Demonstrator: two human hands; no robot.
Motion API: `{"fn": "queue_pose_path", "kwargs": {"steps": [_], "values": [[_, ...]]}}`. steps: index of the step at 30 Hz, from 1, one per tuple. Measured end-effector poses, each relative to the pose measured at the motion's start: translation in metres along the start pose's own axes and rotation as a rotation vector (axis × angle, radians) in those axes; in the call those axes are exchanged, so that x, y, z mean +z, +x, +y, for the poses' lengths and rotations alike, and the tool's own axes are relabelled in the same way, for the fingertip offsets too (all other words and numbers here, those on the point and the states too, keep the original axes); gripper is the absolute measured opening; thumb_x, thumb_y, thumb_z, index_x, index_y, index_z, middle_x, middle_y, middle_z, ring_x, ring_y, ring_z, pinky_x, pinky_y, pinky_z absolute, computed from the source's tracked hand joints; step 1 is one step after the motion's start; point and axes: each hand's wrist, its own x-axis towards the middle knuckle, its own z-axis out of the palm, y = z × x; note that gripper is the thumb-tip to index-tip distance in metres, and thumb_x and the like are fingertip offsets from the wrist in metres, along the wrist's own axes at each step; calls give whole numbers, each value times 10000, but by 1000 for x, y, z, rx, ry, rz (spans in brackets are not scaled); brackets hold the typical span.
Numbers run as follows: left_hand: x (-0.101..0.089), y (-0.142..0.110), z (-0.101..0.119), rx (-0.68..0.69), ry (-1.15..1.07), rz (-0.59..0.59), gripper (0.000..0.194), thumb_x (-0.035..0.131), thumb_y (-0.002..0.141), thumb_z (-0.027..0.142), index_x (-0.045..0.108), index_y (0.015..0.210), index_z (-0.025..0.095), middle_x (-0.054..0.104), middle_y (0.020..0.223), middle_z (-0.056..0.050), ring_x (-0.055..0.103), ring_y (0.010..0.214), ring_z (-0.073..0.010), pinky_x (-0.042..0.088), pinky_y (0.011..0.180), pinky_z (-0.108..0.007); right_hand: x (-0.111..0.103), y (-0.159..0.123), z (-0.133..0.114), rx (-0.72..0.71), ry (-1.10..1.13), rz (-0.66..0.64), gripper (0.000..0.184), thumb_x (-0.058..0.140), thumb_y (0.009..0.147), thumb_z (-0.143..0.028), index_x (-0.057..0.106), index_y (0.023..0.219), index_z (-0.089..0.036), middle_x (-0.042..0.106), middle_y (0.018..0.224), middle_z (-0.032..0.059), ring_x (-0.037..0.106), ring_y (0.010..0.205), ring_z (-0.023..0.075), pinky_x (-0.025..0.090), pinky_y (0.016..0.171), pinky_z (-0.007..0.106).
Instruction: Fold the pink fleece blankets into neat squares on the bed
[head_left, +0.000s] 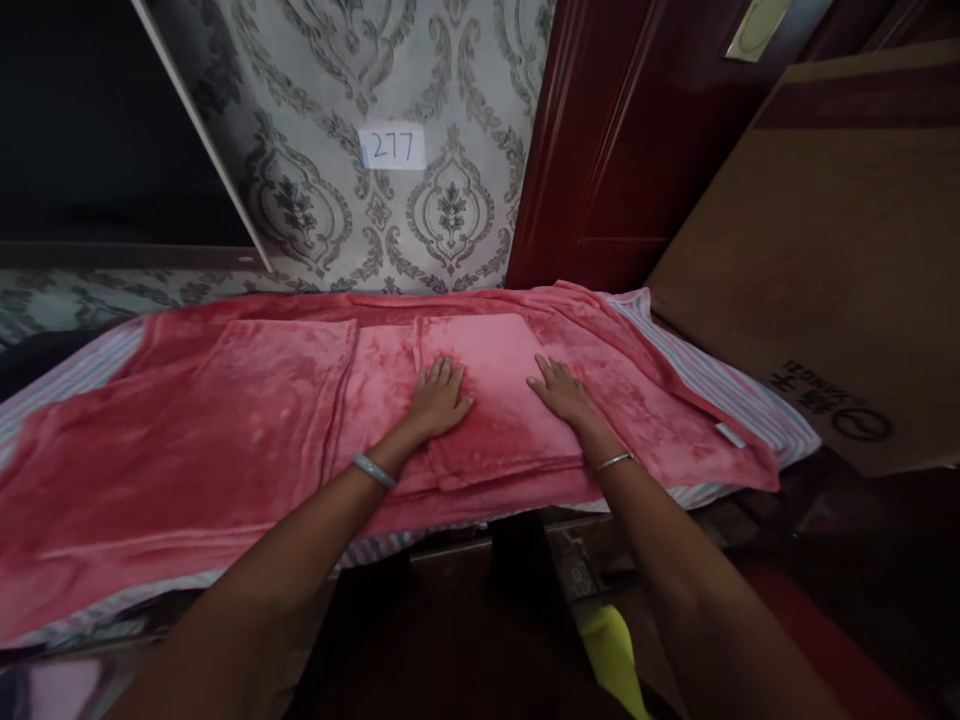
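Note:
A pink plush blanket (247,440) lies spread along a surface, with folded layers at its left and middle. Both hands rest on the folded square section in the middle. My left hand (439,398) lies palm down near that section's left side, fingers spread. Across from it, my right hand (562,392) presses flat on the right side, its fingers also apart. Neither hand grips the fabric. A small white label (730,434) shows near the blanket's right end.
Beneath the blanket is a striped cloth (720,385). A large cardboard box (832,240) stands at the right beside a dark red door (600,130). On the left is a dark screen (112,130). A paper marked 277 (392,146) is on the patterned wall.

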Motion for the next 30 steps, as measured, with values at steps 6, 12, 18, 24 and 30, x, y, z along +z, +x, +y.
{"fn": "queue_pose_path", "kwargs": {"steps": [6, 12, 18, 24, 30], "values": [[-15, -32, 13, -20, -81, 5, 687, 429, 970, 396, 305, 1581, 107, 262, 1667, -172, 181, 1561, -310, 190, 1250, -529, -16, -36, -39, -59, -52, 107, 602, 266, 1049, -428, 279, 1614, -219, 182, 1689, 126, 144, 1552, 336, 217, 1194, 611], [20, -99, 43, 126, 29, 82, 611, 451, 941, 344, 462, 1505, 109, 383, 1616, -165, 257, 1540, -307, 173, 1265, -536, 18, -105, -102, -403, -57, 57, 547, 266, 1046, -325, 384, 1573, -241, 297, 1658, 52, 208, 1543, 242, 187, 1233, 521], [29, -112, 46, 102, 81, 134, 620, 393, 989, 422, 439, 1522, 107, 373, 1619, -174, 267, 1536, -315, 195, 1258, -545, 20, -105, -64, -311, -139, 29, 602, 355, 1039, -473, 349, 1590, -230, 230, 1674, 37, 189, 1549, 264, 178, 1240, 510], [29, -113, 46, 101, 74, 152, 615, 414, 992, 451, 427, 1532, 155, 387, 1617, -153, 273, 1534, -309, 190, 1260, -551, 26, -110, -10, -109, -232, 198, 567, 306, 1040, -412, 416, 1558, -211, 307, 1650, 57, 231, 1530, 305, 246, 1201, 544], [26, -122, 42, 138, 7, 146, 783, 574, 907, 576, 386, 1554, 176, 302, 1652, -174, 210, 1545, -374, 161, 1232, -659, 44, -117, -2, -169, -215, 369, 552, 289, 1030, -395, 502, 1506, -215, 414, 1599, 56, 311, 1489, 307, 304, 1171, 527]]}}
